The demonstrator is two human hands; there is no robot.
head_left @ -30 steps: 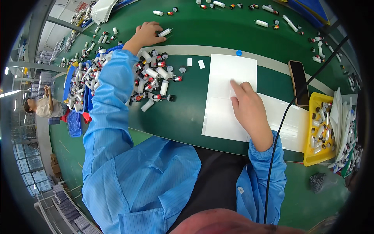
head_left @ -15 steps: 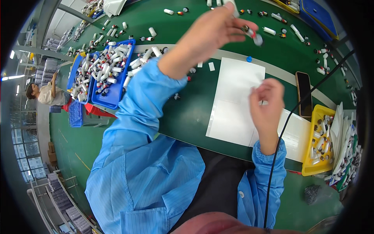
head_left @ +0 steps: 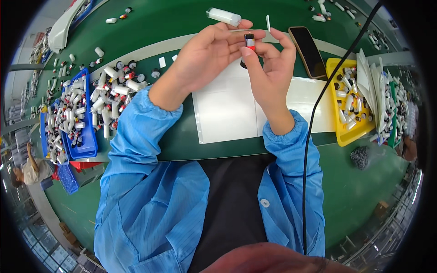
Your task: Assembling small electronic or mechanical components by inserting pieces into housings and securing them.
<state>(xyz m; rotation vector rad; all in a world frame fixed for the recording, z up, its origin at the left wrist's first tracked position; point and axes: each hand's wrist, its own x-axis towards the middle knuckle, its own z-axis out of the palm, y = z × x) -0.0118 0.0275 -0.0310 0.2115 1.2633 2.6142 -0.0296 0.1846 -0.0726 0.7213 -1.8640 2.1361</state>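
Note:
My left hand point(head_left: 205, 57) is raised at the far side of the white sheet point(head_left: 223, 109), closed around a white cylindrical bottle point(head_left: 224, 17) by its upper fingers. Its other fingertips reach a small cylindrical part point(head_left: 249, 41) with black, silver and red bands. My right hand point(head_left: 274, 75) pinches that banded part with the thumb against its fingers. At the tip of the right index finger stands a small white rectangular piece point(head_left: 268, 23), seen nearly edge-on. A dark round end below the banded part is partly hidden by the right thumb.
Left of me, blue trays point(head_left: 91, 141) hold many white bottles and red-black parts, beside a loose pile point(head_left: 109, 98). A phone point(head_left: 307, 51) lies at the right, near a yellow tray point(head_left: 340, 136) of small parts. A black cable point(head_left: 314, 109) hangs across the view.
My left hand has come back from the far side of the table and now meets my right hand, which has moved up from the sheet. The view has swung round.

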